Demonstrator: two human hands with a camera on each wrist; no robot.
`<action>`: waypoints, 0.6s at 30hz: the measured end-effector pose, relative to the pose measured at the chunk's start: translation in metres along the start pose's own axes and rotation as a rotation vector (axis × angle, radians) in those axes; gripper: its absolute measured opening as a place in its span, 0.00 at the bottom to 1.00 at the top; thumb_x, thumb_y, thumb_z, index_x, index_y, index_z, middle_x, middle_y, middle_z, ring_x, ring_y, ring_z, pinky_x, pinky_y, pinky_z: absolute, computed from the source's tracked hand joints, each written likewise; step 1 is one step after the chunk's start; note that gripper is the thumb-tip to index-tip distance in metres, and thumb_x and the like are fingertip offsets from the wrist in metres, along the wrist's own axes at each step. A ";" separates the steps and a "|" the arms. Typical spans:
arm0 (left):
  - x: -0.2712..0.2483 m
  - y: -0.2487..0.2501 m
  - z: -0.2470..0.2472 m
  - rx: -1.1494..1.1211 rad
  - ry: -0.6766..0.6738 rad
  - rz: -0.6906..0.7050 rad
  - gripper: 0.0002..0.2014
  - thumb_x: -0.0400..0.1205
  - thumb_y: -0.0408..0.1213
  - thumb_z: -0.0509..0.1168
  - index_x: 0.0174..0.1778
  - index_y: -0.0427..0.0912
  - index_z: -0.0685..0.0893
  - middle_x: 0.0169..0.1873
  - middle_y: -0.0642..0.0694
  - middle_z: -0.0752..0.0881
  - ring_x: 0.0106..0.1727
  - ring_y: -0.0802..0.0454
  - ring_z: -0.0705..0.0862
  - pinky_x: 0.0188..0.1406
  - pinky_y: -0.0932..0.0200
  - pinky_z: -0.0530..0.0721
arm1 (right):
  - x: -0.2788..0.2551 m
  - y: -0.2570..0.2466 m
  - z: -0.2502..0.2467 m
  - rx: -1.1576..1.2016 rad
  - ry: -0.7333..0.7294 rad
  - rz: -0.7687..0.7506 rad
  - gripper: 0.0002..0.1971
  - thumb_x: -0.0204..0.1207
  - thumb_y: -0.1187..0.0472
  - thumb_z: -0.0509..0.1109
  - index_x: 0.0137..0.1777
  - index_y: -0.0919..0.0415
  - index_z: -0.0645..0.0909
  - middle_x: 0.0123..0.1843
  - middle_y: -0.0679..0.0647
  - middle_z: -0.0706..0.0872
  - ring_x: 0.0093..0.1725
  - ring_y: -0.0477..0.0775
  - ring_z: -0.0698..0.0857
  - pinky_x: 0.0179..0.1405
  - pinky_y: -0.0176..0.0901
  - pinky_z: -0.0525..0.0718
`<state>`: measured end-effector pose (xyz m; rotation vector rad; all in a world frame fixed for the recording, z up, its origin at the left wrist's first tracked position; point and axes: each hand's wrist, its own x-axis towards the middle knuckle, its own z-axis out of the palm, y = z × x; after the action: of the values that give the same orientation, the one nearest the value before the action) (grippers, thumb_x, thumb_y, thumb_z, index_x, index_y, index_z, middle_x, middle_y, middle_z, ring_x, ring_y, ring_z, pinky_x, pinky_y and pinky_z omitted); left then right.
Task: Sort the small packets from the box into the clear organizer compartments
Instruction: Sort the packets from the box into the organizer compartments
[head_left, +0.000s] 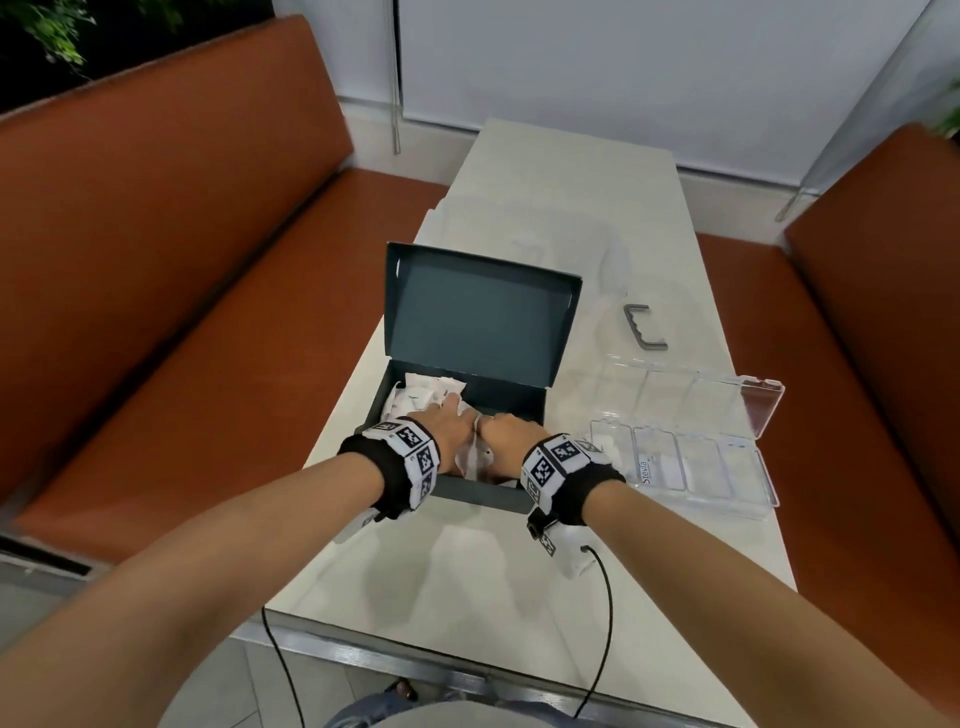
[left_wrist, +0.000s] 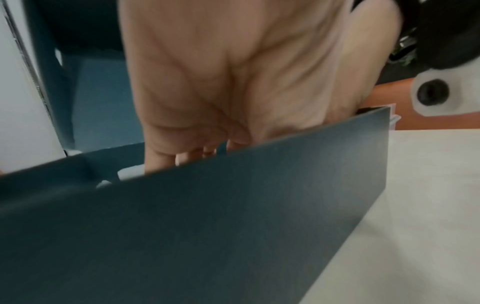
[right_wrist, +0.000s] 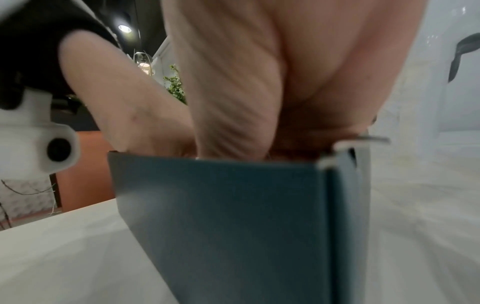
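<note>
Packets (head_left: 434, 396) are lying heaped in the box (head_left: 483, 496) on the worktop (head_left: 519, 571); both hands, left (head_left: 441, 423) and right (head_left: 511, 431), are gathering them, each grip's closure hidden. Next, carrying some to the organizer (head_left: 727, 473).

The box (head_left: 470, 312) is dark teal inside and out, its walls plain and unpatterned. The packets (head_left: 426, 397) in it are white with small dark print. The organizer (head_left: 691, 441) is clear and colourless, with one white label lettered in dark type. The tabletop (head_left: 545, 182) is pale cream with a faint marbled sheen. Both wristbands (head_left: 410, 457) are black, carrying white blocks with black square markers. The bench seats (head_left: 156, 234) are rust orange. A small handle (head_left: 644, 327) is grey.
</note>
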<state>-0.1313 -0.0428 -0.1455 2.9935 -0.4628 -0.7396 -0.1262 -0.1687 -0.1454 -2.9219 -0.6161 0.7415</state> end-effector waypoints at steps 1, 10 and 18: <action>0.000 0.000 0.001 0.012 0.024 0.002 0.32 0.77 0.48 0.73 0.74 0.43 0.68 0.67 0.38 0.68 0.67 0.37 0.74 0.59 0.42 0.81 | 0.000 0.001 0.002 -0.011 0.017 0.001 0.26 0.75 0.52 0.70 0.69 0.63 0.73 0.62 0.62 0.81 0.62 0.64 0.82 0.62 0.54 0.80; 0.001 -0.003 0.000 0.047 0.045 0.042 0.21 0.80 0.49 0.69 0.69 0.52 0.80 0.65 0.44 0.74 0.70 0.42 0.69 0.69 0.42 0.68 | -0.005 0.005 -0.002 0.063 0.051 -0.005 0.24 0.70 0.57 0.77 0.65 0.62 0.76 0.60 0.61 0.76 0.58 0.63 0.81 0.58 0.49 0.80; -0.010 -0.020 -0.014 -0.256 0.161 0.057 0.18 0.69 0.46 0.79 0.52 0.51 0.83 0.49 0.52 0.82 0.54 0.49 0.77 0.55 0.49 0.61 | -0.026 0.025 -0.029 0.332 0.210 -0.069 0.20 0.74 0.59 0.75 0.66 0.60 0.80 0.57 0.58 0.81 0.54 0.54 0.80 0.51 0.37 0.74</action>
<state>-0.1281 -0.0213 -0.1308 2.7596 -0.4102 -0.5046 -0.1239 -0.2007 -0.1122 -2.6125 -0.5139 0.4681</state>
